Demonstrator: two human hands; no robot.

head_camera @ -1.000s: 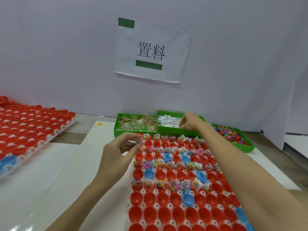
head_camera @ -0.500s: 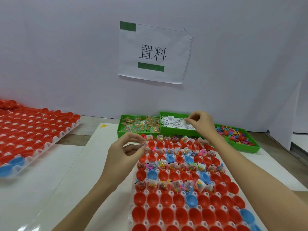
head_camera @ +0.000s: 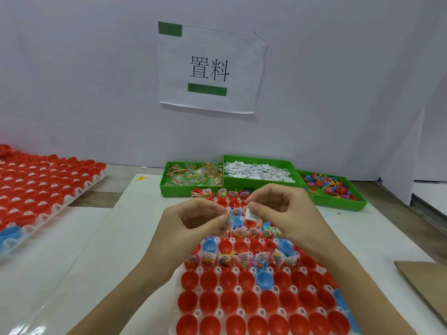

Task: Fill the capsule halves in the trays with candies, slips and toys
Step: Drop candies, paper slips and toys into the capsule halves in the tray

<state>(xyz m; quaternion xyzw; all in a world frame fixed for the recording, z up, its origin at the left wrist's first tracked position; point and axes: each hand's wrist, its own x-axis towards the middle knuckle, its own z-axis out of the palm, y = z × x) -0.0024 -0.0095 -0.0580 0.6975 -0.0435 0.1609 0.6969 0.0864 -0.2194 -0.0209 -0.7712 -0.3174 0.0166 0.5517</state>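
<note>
My right hand pinches a small white printed paper slip over the white tray of red and blue plastic capsule halves, my left hand pinching a clear candy packet — both go in an unfilled half next.

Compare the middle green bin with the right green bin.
The middle green bin holds white printed paper slips; the right green bin holds small colourful plastic toys. The middle bin sits farther back, the right one nearer. Both are shallow, rectangular, green bins standing side by side.
</note>
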